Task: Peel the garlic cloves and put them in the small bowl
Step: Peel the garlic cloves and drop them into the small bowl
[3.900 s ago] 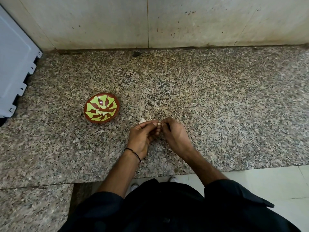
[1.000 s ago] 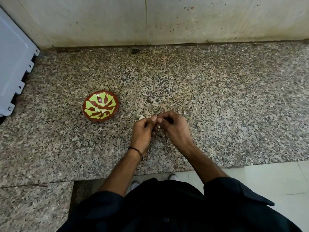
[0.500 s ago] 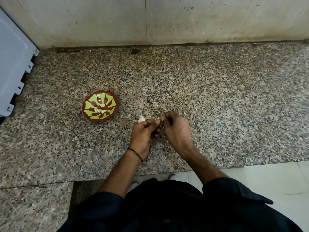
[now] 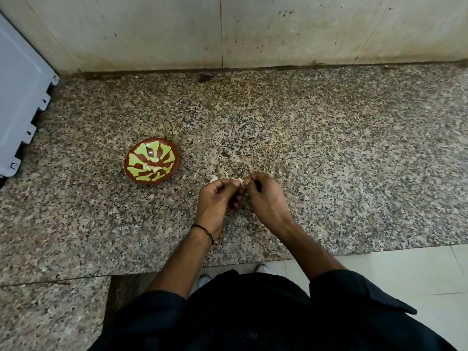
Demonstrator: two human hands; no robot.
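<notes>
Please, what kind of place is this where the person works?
Probably a home kitchen: a speckled granite counter against a stained wall, a small painted bowl holding peeled garlic, tiled floor below.

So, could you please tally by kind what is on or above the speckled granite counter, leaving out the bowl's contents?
Round brown bowl with green pattern: 1
Bare hands: 2, left hand and right hand
Pale garlic cloves outside it: 2, the pinched clove between both hands, the loose clove lying beyond the left hand
Total: 5
</notes>
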